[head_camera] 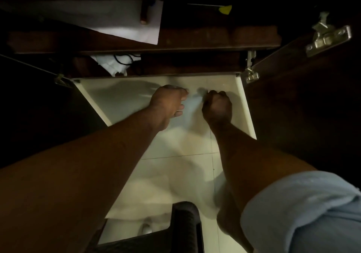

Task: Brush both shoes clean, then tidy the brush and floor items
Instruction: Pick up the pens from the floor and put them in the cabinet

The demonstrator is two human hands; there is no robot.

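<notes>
Hands first, head view, the only 1 you have: your left hand [168,102] and right hand [217,106] are low inside the open cabinet [195,39], side by side over its white base panel [117,96]. Both have fingers curled under, knuckles up. Between them is a pale smear [192,104], blurred. It could be cloth or a bag, and I cannot tell whether either hand pinches it or is closed on nothing.

Progress is hard to call. Neither of the 2 shoes is in view, and no brush either, so where they are I cannot say, and the brushing cannot be checked. Reaching into the cabinet looks to me like the tidying stage, though fetching would look the same.

Hidden bits: your fingertips are tucked out of sight and both sides of the cabinet are black shadow. Above your hands, a white bundle [113,65] with black cord is half covered by the shelf. In front of the cabinet, a dark woven thing [185,223] is cut off by the frame edge.
</notes>
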